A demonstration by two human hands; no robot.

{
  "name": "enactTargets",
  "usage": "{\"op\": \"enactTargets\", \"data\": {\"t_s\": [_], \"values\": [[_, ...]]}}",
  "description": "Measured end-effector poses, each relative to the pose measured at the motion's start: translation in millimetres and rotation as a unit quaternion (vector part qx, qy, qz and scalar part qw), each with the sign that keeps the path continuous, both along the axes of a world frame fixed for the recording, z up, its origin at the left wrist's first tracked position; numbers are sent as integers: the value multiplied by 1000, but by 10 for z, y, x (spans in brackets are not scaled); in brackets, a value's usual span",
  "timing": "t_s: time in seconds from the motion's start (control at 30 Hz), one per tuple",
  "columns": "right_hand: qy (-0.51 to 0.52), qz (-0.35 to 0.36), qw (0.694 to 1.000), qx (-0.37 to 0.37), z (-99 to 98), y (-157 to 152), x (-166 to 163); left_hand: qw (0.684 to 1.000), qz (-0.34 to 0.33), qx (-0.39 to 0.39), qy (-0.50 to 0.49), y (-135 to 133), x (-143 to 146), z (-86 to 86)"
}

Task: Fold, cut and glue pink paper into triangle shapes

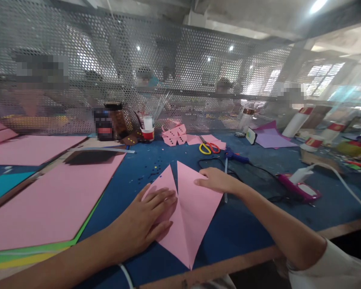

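Note:
A folded sheet of pink paper lies on the blue tabletop in front of me, with a crease down its middle and a narrow gap between its two upper points. Resting flat on its left half is my left hand, fingers stretched out. My right hand is closed at the upper right edge of the paper, thumb and curled fingers pinching it. Just beyond lie scissors with one yellow and one red handle. A blue glue gun rests beside my right hand, its cord trailing right.
On the left lies a stack of coloured sheets, pink on top. Cut pink pieces with dark dots and a cup of tools stand toward the mesh partition. A magenta power strip and white cable lie right.

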State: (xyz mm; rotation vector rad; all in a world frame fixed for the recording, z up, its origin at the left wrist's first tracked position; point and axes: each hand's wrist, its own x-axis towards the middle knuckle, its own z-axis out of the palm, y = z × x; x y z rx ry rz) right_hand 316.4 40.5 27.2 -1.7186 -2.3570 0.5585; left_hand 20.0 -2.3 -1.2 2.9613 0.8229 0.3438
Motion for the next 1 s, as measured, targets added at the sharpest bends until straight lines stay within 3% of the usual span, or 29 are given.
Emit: {"op": "enactTargets", "data": {"t_s": [0.3, 0.53, 1.0], "values": [[170, -90, 980, -45, 9, -173, 124, 1000, -1, -13, 8, -31, 8, 48], [88, -125, 987, 40, -47, -323, 58, 1000, -15, -3, -6, -17, 6, 2], [22, -114, 992, 43, -83, -323, 80, 1000, -9, -8, 4, 7, -3, -37]]}}
